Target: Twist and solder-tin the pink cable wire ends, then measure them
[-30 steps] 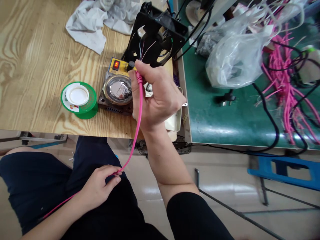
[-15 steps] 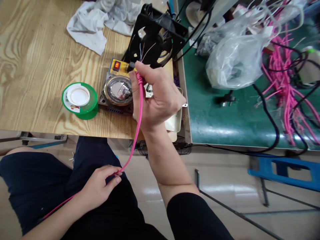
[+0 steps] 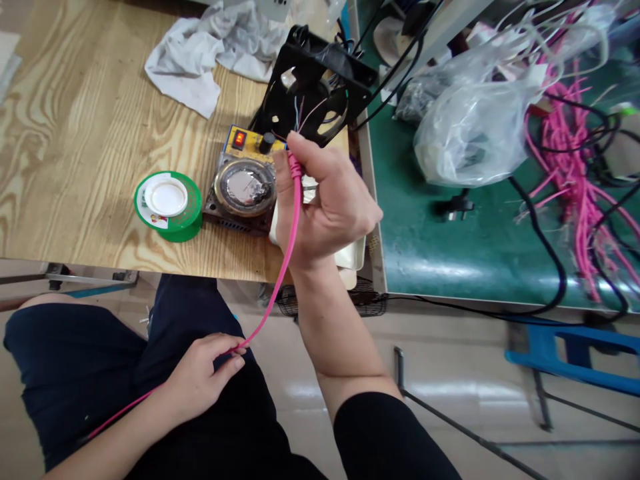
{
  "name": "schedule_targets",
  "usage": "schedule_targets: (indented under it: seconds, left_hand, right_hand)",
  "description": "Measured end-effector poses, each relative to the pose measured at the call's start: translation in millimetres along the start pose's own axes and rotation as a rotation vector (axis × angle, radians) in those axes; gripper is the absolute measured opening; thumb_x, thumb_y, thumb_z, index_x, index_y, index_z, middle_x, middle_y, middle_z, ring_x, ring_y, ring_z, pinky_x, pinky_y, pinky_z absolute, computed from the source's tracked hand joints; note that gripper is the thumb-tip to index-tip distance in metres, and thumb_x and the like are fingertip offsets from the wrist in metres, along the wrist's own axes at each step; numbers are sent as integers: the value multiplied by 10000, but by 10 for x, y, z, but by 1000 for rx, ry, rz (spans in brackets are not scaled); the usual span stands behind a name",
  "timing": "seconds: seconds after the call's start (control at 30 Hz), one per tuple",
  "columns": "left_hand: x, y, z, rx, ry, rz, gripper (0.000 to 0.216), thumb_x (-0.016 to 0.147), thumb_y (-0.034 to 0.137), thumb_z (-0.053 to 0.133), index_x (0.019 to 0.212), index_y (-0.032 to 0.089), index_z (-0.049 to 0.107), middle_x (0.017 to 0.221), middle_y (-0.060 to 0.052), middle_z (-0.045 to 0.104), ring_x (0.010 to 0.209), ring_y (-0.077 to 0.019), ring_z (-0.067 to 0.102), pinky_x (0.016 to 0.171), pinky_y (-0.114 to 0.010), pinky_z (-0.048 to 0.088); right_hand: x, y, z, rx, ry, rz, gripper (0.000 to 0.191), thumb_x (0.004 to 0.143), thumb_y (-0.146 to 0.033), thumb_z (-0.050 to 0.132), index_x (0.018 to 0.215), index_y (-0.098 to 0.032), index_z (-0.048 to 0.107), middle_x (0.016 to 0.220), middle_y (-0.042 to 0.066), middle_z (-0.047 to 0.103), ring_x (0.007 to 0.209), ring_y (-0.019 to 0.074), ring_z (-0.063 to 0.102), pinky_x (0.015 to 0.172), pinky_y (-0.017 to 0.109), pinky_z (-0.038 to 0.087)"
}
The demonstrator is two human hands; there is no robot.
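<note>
My right hand [image 3: 327,203] is closed around the end of a pink cable [image 3: 285,257], with thin stripped wires [image 3: 303,110] sticking up from my fingers. It hovers just right of a solder pot [image 3: 245,189] with a round molten pool and a yellow panel with a lit red switch [image 3: 239,139]. My left hand [image 3: 200,380] rests over my lap and pinches the same pink cable lower down; the cable runs on past my left wrist.
A green solder spool [image 3: 169,203] sits left of the pot on the wooden table [image 3: 75,167]. A black fan [image 3: 313,87] stands behind, a white rag [image 3: 200,50] beyond. On the green bench [image 3: 450,247] lie a plastic bag [image 3: 475,127], pink cables [image 3: 575,173] and black cords.
The view shifted slightly, so everything sits a little lower and to the right. My right hand has lifted a touch with the cable end; my left hand keeps its pinch.
</note>
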State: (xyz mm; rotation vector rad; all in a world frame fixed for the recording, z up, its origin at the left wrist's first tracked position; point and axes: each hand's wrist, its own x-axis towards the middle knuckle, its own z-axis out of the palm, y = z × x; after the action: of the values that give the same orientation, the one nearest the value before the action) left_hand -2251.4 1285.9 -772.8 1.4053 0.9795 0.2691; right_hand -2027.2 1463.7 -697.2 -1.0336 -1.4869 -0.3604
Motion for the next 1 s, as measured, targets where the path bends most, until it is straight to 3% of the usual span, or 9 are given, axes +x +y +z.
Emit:
schedule_targets:
  seconds: [0.1, 0.23, 0.33, 0.43, 0.5, 0.67, 0.73, 1.0]
  left_hand:
    - [-5, 9, 3, -10, -1, 2, 248, 999, 324, 631, 1166, 233, 791, 1100, -52, 812, 1003, -203, 772, 955, -328, 604]
    - [-13, 33, 4, -15, -4, -3, 243, 993, 305, 626, 1155, 243, 796, 1105, -51, 811, 1007, -205, 769, 956, -330, 601]
    - [-11, 46, 1, -17, -4, -12, 242, 989, 299, 627, 1149, 243, 798, 1109, -56, 811, 1008, -209, 767, 959, -335, 597]
    - [-1, 40, 2, -20, -2, -16, 241, 985, 305, 632, 1143, 231, 799, 1104, -65, 810, 1004, -215, 763, 953, -338, 593]
    - [7, 31, 5, -18, -10, -19, 249, 988, 311, 633, 1160, 233, 795, 1091, -63, 808, 1001, -214, 759, 946, -335, 587]
    - [19, 26, 1, -6, -17, 14, 238, 996, 314, 618, 1143, 244, 792, 1072, -54, 801, 996, -215, 750, 938, -321, 573]
    - [17, 34, -4, 1, -17, 29, 231, 994, 315, 616, 1124, 246, 795, 1059, -55, 803, 991, -220, 750, 931, -318, 572]
    - [9, 58, 34, 6, -32, 29, 239, 991, 357, 601, 1078, 266, 804, 1062, -38, 814, 994, -232, 754, 914, -302, 573]
  right_hand:
    - [-32, -1, -11, -15, -43, 97, 178, 1080, -316, 617, 1159, -205, 731, 966, 12, 790, 851, 166, 761, 833, 359, 632]
    - [-102, 27, -25, 11, -183, 287, 309, 1110, -412, 529, 1239, -210, 725, 1087, 86, 793, 1086, 265, 763, 928, 449, 637]
    - [-142, 71, -31, 56, -212, 326, 340, 1109, -438, 515, 1275, -224, 722, 1120, 97, 782, 1175, 305, 743, 942, 479, 638]
    - [-147, 89, -23, 51, -192, 303, 293, 1083, -450, 576, 1206, -245, 745, 1065, 79, 786, 1106, 301, 766, 915, 483, 648]
    - [-133, 72, 2, 27, -121, 246, 229, 1059, -433, 630, 1141, -262, 758, 1001, 58, 789, 983, 270, 786, 860, 465, 660]
    - [-46, -36, 114, 156, 318, 75, 147, 975, -321, 760, 1117, -281, 754, 823, -25, 754, 644, 163, 728, 594, 339, 629]
    - [4, -85, 130, 214, 396, 134, 143, 987, -328, 730, 1122, -285, 750, 828, -32, 746, 599, 146, 700, 553, 319, 612]
    - [139, -259, -68, 545, 425, 508, 123, 955, -236, 710, 1051, -278, 774, 807, -35, 760, 614, 99, 679, 603, 253, 600]
